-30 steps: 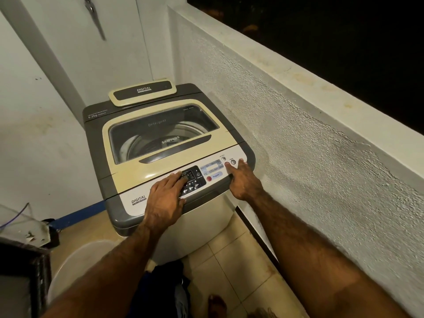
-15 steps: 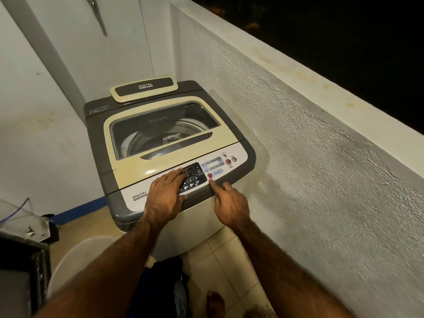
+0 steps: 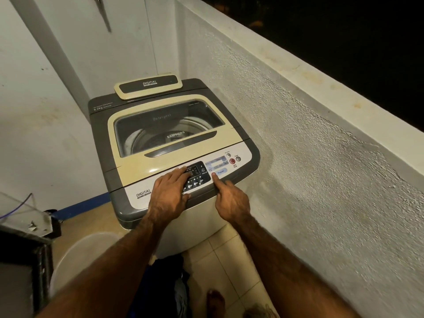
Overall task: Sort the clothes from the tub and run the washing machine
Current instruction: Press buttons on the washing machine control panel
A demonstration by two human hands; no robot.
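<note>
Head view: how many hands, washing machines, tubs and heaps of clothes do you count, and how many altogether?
hands: 2, the left hand and the right hand
washing machine: 1
tub: 1
heap of clothes: 1
Total: 5

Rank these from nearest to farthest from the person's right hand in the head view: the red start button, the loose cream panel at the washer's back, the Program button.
1. Program button: on the front panel, under the index fingertip of the right hand.
2. Red start button: just beyond it, to the right.
3. Loose cream panel: far back on top of the washer.
</note>
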